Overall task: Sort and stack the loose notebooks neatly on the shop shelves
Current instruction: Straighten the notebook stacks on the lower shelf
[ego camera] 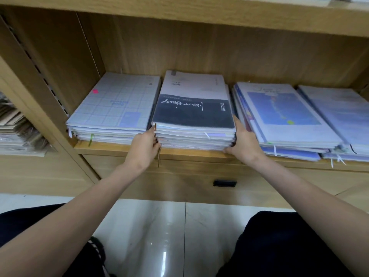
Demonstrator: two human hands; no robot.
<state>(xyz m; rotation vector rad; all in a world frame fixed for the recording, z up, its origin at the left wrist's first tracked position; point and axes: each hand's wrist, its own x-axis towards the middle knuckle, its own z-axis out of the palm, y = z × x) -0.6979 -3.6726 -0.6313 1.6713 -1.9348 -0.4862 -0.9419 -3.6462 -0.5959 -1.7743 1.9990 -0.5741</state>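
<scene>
A stack of several notebooks (194,134) lies on the wooden shelf (111,147); its top notebook has a white and dark grey cover with white script. My left hand (144,145) grips the stack's front left corner, fingers curled against the edges. My right hand (242,140) holds the stack's front right corner, thumb under the bottom edge and fingers along the right side. A stack topped by a pale grid-pattern notebook (117,104) lies to the left. A stack topped by a blue-picture notebook (279,110) lies to the right.
Another pale blue stack (343,114) sits at the far right. A neighbouring shelf bay at the left holds brown paper goods (16,126). Below the shelf is a drawer front with a black handle (225,183). Glossy floor tiles (159,236) and my dark-clothed knees are underneath.
</scene>
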